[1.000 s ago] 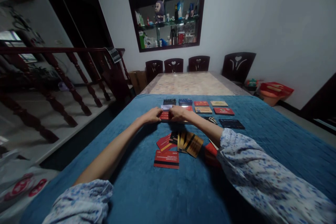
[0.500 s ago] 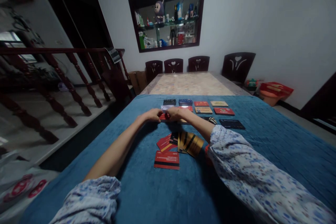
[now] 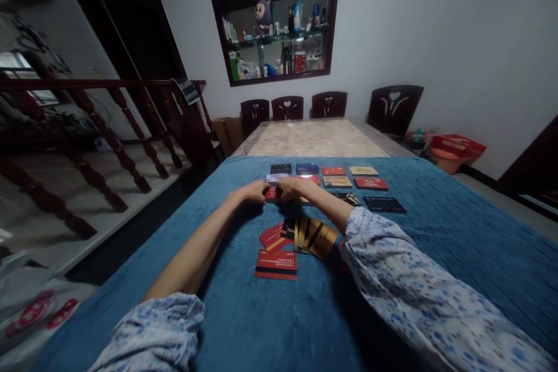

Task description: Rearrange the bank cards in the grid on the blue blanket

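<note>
Long surface, near part covered by a blue cloth. Card stacks laid out on the cloth in three rough rows, and loose cards spread nearer the wearer.

In the nearest row, at its left end, a red card stack is flanked by both hands. Its left end is met by the left hand, fingers curled; its right side is met by the right hand, fingers bent downward. Fingertips of the two hands are kept apart by the stack; whether either hand is clamped on it cannot be told, the grip being small and partly hidden.

Just behind the red stack, a pale stack is seen; behind that, a black stack, with a blue stack beside it. Farther right in the middle row, a tan stack is noted. The nearest row is ended at the right by a black card, lying flat.

In front of the hands, gold cards are fanned and overlapped. A red card with a dark stripe is laid flat, nearest the wearer. The right forearm is passed above the cards, its floral sleeve pushed back.
</note>
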Available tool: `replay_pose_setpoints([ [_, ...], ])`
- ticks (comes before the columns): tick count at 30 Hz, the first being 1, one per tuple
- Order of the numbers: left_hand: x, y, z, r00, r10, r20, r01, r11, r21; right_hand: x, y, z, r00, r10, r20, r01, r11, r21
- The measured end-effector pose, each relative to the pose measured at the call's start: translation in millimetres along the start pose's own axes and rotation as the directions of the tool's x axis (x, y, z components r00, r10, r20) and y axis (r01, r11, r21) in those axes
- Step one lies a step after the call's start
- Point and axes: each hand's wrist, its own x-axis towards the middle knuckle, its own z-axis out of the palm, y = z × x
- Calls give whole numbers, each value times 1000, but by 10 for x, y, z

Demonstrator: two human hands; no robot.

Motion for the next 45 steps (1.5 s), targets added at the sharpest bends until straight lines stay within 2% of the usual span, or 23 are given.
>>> replay_pose_setpoints([
  [14,88,11,30,997,-75,10,74,997,19,-11,9,4,1000,10,11,-10,999,31],
  [19,4,36,68,999,-47,-20,47,999,10,3,53,35,999,-25,-34,26,1000,11],
  [31,-175,80,97,993,-36,-110,32,999,-30,-42,97,30,999,-42,-36,41,999,-22],
  [35,-303,141,140,983,-100,-157,94,995,-42,-163,161,36,992,-60,-112,54,997,-55],
  [38,-402,196,185,972,-105,-208,102,994,-27,-311,251,83,974,-91,-209,70,992,-103],
  [41,-486,276,225,960,-54,-276,53,999,-12,-495,363,159,951,-129,-281,89,984,-152],
  [45,-570,448,280,930,44,-365,-50,999,-8,-745,515,276,938,-173,-300,129,979,-161],
])
